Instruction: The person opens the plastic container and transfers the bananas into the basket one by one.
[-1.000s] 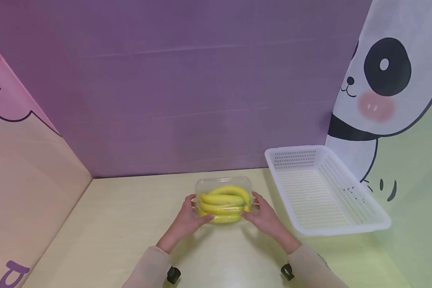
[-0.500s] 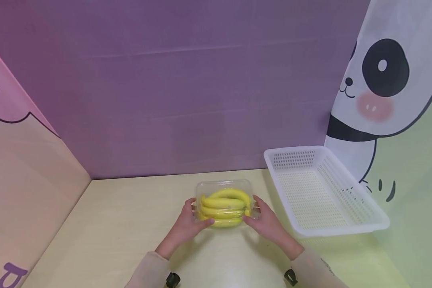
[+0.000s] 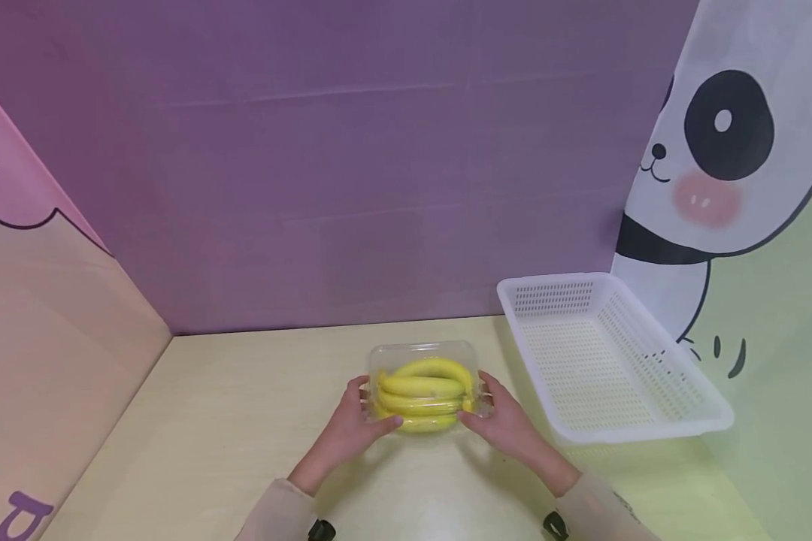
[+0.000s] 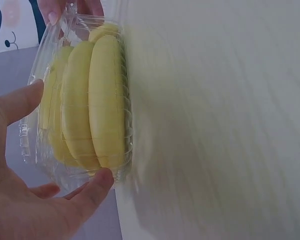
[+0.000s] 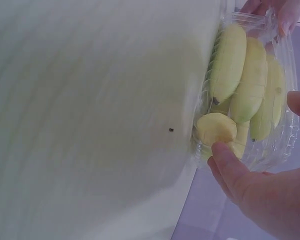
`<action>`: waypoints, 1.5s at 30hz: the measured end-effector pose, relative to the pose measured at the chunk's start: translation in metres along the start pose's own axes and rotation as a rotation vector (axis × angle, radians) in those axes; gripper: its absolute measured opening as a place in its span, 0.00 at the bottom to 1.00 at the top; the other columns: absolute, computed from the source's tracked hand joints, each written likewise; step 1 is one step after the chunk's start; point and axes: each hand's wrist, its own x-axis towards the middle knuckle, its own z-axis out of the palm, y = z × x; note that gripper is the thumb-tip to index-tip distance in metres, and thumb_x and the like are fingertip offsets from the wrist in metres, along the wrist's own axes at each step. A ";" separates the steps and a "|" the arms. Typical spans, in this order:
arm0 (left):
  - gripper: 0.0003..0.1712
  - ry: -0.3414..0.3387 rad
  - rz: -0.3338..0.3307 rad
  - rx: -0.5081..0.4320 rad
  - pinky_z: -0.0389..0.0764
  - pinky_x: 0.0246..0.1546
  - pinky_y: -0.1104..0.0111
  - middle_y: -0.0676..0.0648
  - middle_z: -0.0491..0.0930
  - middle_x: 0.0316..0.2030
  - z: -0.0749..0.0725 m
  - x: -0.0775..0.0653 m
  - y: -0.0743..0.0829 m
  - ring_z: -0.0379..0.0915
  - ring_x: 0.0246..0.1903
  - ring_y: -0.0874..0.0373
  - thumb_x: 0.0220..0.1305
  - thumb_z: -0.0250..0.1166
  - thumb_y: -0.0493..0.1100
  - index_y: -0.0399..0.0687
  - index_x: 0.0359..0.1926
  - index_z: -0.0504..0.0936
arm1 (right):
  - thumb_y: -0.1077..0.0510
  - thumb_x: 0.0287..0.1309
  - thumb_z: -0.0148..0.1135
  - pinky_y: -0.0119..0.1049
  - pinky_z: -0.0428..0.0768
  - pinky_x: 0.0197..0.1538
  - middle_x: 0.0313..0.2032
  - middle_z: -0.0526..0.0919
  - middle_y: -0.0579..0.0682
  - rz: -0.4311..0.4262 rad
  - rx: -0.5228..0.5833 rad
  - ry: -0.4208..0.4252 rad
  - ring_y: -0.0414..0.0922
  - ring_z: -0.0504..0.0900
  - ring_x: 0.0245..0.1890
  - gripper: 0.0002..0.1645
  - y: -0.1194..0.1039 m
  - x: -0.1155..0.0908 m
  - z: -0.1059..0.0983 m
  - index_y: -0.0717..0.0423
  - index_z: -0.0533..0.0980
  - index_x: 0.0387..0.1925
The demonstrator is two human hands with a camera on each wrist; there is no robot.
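A clear plastic clamshell box [image 3: 422,351] packed with several yellow bananas [image 3: 422,387] is at mid-table in the head view, its lid closed. My left hand [image 3: 352,418] grips the box's left end, thumb on the near top edge and fingers round the side. The opposite end is held by my right hand [image 3: 502,422] in the same way. In the left wrist view the left fingertips touch the clear wall beside the bananas [image 4: 107,100]. The right wrist view has the box [image 5: 285,145] between thumb and fingers. Whether its base touches the table I cannot tell.
A white perforated plastic basket [image 3: 548,368] stands to the right at the back, with nothing in it. Behind the pale wooden table [image 3: 230,421] rises a purple wall [image 3: 311,165]. Printed panels flank both sides, the right one with a panda [image 3: 710,218].
Both hands and the banana box have shifted slightly towards me and a touch to the right. The grip on both ends is the same, and the basket has stayed put.
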 end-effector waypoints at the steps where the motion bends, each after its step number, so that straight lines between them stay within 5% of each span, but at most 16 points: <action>1: 0.57 -0.002 -0.001 0.000 0.77 0.54 0.43 0.32 0.68 0.60 0.000 -0.001 0.001 0.71 0.58 0.36 0.57 0.77 0.52 0.32 0.74 0.52 | 0.52 0.55 0.74 0.56 0.79 0.57 0.61 0.74 0.69 0.003 0.002 -0.002 0.65 0.76 0.60 0.52 0.000 -0.001 0.000 0.70 0.59 0.73; 45: 0.57 -0.038 -0.011 -0.051 0.77 0.55 0.43 0.31 0.67 0.61 0.002 -0.041 0.012 0.69 0.60 0.34 0.58 0.77 0.50 0.32 0.74 0.51 | 0.54 0.52 0.78 0.39 0.83 0.51 0.65 0.72 0.66 -0.020 0.019 -0.091 0.62 0.76 0.61 0.55 -0.008 -0.041 -0.020 0.67 0.60 0.74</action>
